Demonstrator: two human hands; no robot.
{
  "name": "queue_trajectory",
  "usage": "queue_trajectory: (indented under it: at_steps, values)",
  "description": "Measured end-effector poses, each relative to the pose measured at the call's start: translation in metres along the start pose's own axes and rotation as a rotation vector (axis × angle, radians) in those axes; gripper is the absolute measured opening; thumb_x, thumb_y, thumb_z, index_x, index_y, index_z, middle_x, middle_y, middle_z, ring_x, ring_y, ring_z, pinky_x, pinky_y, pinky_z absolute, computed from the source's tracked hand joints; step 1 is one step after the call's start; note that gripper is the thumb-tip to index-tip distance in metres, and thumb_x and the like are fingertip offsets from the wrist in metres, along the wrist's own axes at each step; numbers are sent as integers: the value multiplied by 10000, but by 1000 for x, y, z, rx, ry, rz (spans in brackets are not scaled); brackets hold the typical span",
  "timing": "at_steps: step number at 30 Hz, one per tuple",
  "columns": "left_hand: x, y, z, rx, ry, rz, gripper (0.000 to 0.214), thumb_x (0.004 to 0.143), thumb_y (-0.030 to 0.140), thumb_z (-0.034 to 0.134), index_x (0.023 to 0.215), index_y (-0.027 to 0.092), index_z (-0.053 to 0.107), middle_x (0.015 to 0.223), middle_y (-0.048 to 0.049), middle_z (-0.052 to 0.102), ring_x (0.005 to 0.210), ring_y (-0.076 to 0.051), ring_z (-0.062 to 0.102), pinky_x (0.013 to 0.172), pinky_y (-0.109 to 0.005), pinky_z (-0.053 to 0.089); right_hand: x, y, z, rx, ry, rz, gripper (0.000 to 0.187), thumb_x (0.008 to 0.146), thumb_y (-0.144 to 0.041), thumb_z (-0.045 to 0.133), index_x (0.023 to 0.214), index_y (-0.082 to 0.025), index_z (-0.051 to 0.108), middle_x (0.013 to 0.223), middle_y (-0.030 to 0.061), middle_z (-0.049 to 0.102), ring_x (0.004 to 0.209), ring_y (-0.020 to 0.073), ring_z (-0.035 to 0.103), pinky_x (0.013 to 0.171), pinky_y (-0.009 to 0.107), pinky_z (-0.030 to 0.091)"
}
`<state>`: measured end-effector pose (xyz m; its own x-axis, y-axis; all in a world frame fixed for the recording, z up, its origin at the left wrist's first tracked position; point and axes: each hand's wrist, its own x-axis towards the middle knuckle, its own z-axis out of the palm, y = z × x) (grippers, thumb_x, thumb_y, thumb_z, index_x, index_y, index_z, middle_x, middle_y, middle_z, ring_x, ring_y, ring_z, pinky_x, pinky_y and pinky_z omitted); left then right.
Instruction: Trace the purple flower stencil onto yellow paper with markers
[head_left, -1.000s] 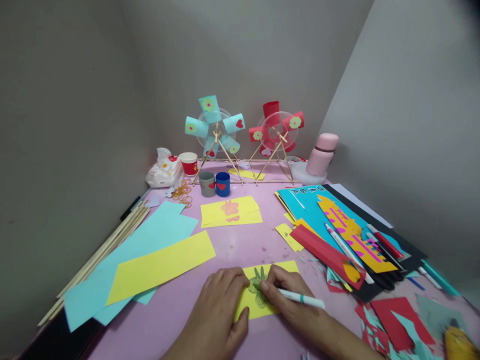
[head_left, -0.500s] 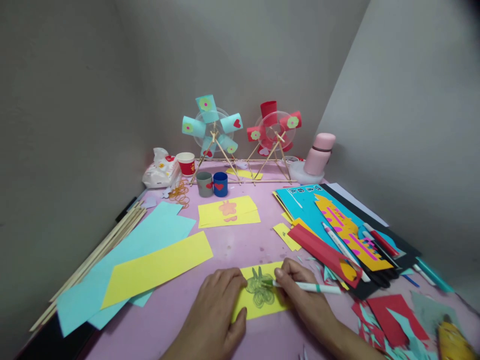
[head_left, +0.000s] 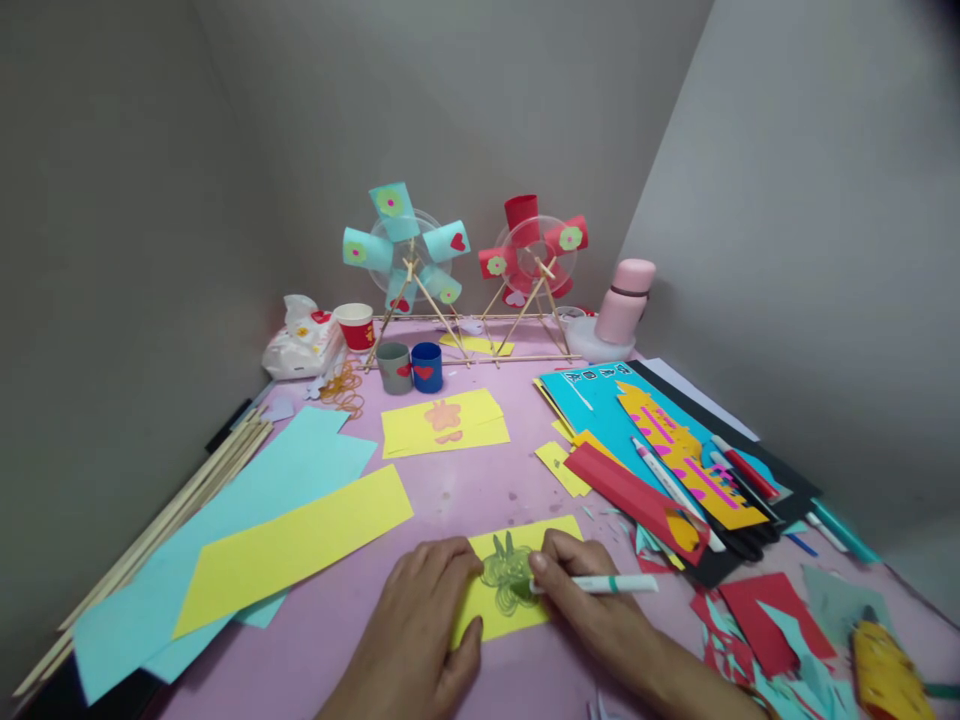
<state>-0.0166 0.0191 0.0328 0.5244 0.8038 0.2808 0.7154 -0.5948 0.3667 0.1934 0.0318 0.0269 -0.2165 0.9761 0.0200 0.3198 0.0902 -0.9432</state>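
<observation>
A yellow piece of paper (head_left: pixel 480 622) lies near the front of the table, with a scribbled green butterfly (head_left: pixel 504 572) on it. My left hand (head_left: pixel 427 610) rests on the paper's left part, fingers stretched out and thumb apart, holding it down. Pinched in my right hand (head_left: pixel 581 580) is a green marker pen (head_left: pixel 619 583) with a white barrel. Its tip touches the lower right wing of the drawing. My right hand covers the paper's right side.
Yellow and light blue paper (head_left: pixel 292 545) and wooden sticks (head_left: pixel 161 545) lie left. Behind stand two paper-and-stick wheels (head_left: pixel 411 270), paper rings (head_left: pixel 427 368) and a pink bottle (head_left: pixel 626 300). Right are coloured sheets (head_left: pixel 562 390), markers (head_left: pixel 675 490) and paper scraps (head_left: pixel 765 620).
The marker tip has moved down, from the upper right wing to the lower right wing, my right hand following. My left hand stays on the paper. The whole view has shifted slightly.
</observation>
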Motion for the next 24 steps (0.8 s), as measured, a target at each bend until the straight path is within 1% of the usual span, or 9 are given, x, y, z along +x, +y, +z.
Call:
queue_trajectory:
  at_steps: [4, 6, 8, 12, 16, 22, 24]
  values:
    - [0, -1, 0, 24, 40, 17, 344, 804, 175, 520, 1145, 218, 491, 1139, -74, 584, 1036, -250, 540, 882, -394, 462, 3, 0, 0, 249, 129, 88, 472, 871, -598, 458, 597, -223, 378, 513, -52, 396, 490, 117, 356, 466, 236, 272]
    - [0, -2, 1, 41, 58, 26, 341, 806, 173, 513, 1142, 223, 478, 1132, -71, 583, 1035, -248, 539, 883, -391, 461, 6, -1, -1, 284, 179, 109, 477, 874, -602, 442, 591, -230, 349, 490, -59, 394, 465, 109, 342, 451, 232, 264]
    - [1, -4, 3, 57, 73, 50, 347, 812, 179, 515, 1152, 226, 461, 1125, -72, 580, 1025, -242, 542, 871, -377, 465, 7, -3, -1, 267, 193, 108, 468, 878, -587, 438, 589, -231, 346, 488, -62, 385, 458, 106, 343, 446, 231, 258]
    - [0, -14, 10, 67, 115, 116, 350, 821, 211, 517, 1165, 226, 453, 1111, -74, 574, 993, -235, 551, 821, -344, 474, 8, -2, 0, 206, 186, 101, 429, 867, -547, 471, 596, -224, 392, 488, -66, 366, 459, 109, 347, 442, 237, 248]
    - [0, -18, 11, 87, 130, 144, 355, 836, 234, 517, 1183, 233, 447, 1121, -69, 568, 1002, -234, 546, 820, -340, 463, 8, -2, 0, 140, 206, 82, 404, 880, -493, 445, 587, -228, 359, 512, -67, 333, 490, 114, 332, 460, 245, 244]
    - [1, -12, 7, 88, 99, 86, 317, 862, 240, 508, 1173, 239, 448, 1137, -63, 560, 1036, -231, 533, 864, -353, 442, 9, -5, -2, 71, 180, 43, 383, 876, -443, 442, 578, -225, 339, 532, -64, 322, 526, 117, 323, 487, 251, 248]
    - [1, -13, 9, 81, 107, 106, 323, 856, 242, 511, 1174, 236, 451, 1130, -64, 562, 1023, -231, 536, 845, -347, 449, 9, -5, -2, 50, 177, 34, 378, 876, -439, 437, 579, -223, 347, 538, -61, 331, 537, 120, 331, 496, 253, 251]
